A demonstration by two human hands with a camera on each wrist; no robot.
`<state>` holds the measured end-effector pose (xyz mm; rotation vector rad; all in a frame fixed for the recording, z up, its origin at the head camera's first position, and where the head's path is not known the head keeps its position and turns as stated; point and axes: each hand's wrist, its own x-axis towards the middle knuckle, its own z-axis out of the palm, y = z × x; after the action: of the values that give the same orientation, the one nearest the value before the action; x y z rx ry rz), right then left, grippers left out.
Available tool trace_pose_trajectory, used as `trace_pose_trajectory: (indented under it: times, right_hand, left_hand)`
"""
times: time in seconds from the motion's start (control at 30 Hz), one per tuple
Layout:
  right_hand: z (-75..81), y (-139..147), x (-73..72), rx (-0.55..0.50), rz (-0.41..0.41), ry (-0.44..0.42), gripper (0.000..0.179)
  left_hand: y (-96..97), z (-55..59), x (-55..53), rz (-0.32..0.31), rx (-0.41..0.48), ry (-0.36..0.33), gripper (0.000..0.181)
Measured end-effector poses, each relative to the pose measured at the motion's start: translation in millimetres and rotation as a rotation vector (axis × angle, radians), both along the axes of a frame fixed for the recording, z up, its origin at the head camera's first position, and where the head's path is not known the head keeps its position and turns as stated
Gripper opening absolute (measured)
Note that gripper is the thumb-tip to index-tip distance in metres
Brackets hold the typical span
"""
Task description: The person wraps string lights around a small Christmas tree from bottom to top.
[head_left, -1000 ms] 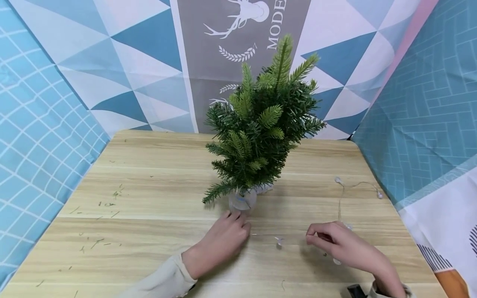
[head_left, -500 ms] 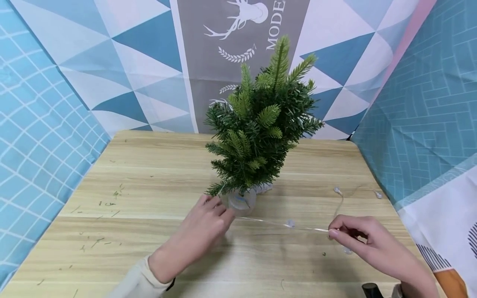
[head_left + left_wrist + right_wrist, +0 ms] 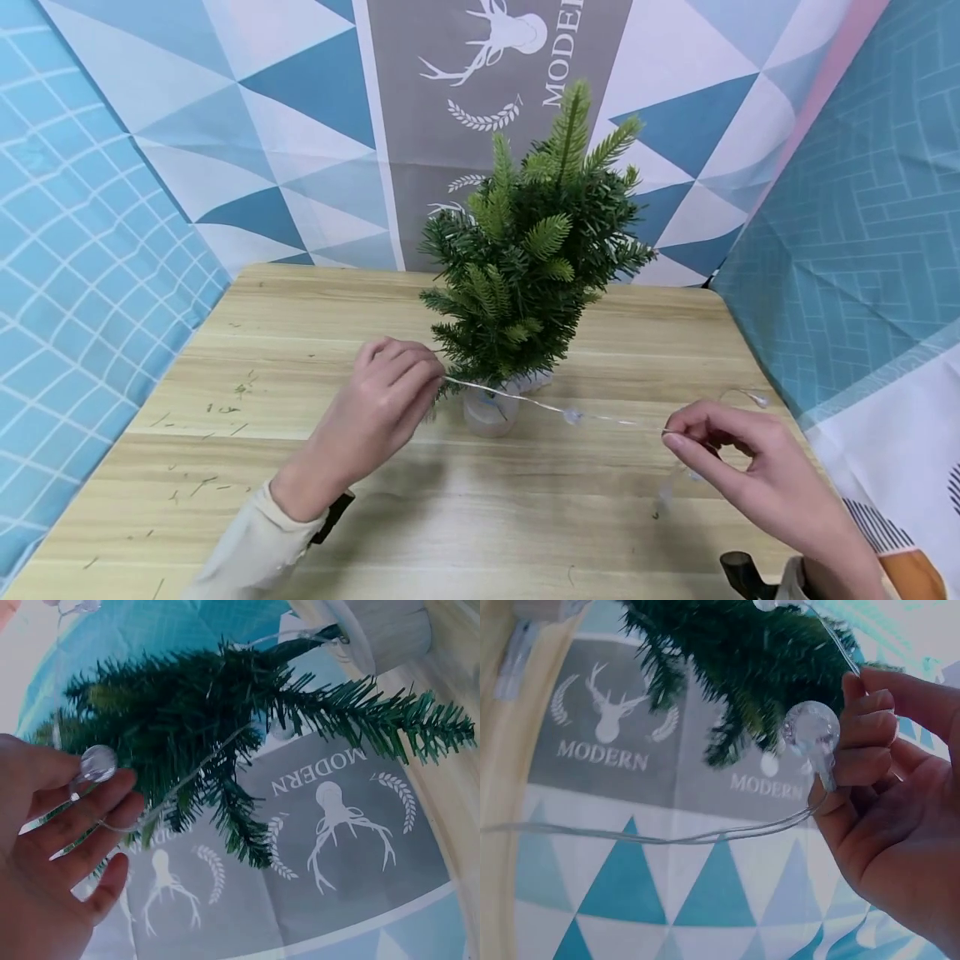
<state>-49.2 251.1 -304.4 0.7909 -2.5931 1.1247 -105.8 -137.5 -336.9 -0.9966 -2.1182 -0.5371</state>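
Observation:
A string of fairy lights (image 3: 525, 400) stretches between my two hands, in front of an artificial Christmas tree (image 3: 532, 267) with a pale round base (image 3: 486, 415). My left hand (image 3: 375, 400) pinches the string beside the tree's lower left branches. In the left wrist view a clear bulb (image 3: 98, 763) sits at those fingers, and the wire (image 3: 180, 784) runs on to the tree. Right of the tree, my right hand (image 3: 757, 467) pinches the other end of the stretch between thumb and forefinger. Another clear bulb (image 3: 811, 729) lies against its fingers. One bulb (image 3: 572, 416) hangs midway.
More of the light string (image 3: 753, 398) lies at the right edge of the wooden table (image 3: 337, 317). Green needle scraps (image 3: 206, 483) are scattered on the left. Patterned cloth walls (image 3: 322, 167) stand behind and at both sides.
Both hands have lifted off the table with the string. The left hand has moved left and up towards the branches; the right has moved right and slightly up, drawing the string straight.

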Motion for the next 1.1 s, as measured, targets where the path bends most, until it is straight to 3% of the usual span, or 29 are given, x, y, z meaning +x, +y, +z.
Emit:
trace_pose_trajectory:
  times: [0.13, 0.33, 0.47, 0.63, 0.77, 0.93, 1.03, 1.1]
  right_hand:
    - [3.2, -7.4, -0.2, -0.097, 0.083, 0.097, 0.037]
    - [9.1, -19.2, -7.1, -0.442, 0.325, 0.177, 0.022]
    - [14.9, -27.2, -12.4, -0.572, 0.333, 0.215, 0.015]
    - [17.7, -34.7, -16.7, -0.655, 0.292, 0.263, 0.012]
    - [21.5, -34.4, -17.2, -0.742, 0.285, 0.268, 0.009]
    - [26.5, -25.3, -21.3, -0.880, 0.414, 0.190, 0.014]
    - [25.2, -16.3, -23.7, -0.873, 0.434, 0.132, 0.018]
    - [23.8, -8.4, -24.3, -0.812, 0.369, 0.100, 0.019]
  left_hand:
    - [-3.7, 8.4, -8.3, -0.047, 0.149, 0.030, 0.017]
    - [-5.6, 18.4, -14.6, -0.045, 0.275, 0.014, 0.018]
    - [-3.4, 23.0, -18.3, -0.020, 0.309, -0.015, 0.017]
    - [1.3, 31.5, -25.8, 0.012, 0.340, -0.060, 0.014]
    - [6.4, 37.6, -30.4, -0.028, 0.322, -0.100, 0.010]
    - [16.2, 40.2, -32.6, -0.083, 0.215, -0.119, 0.009]
    - [21.5, 37.8, -32.9, -0.086, 0.165, -0.113, 0.009]
    - [23.1, 35.1, -32.5, -0.078, 0.134, -0.105, 0.009]
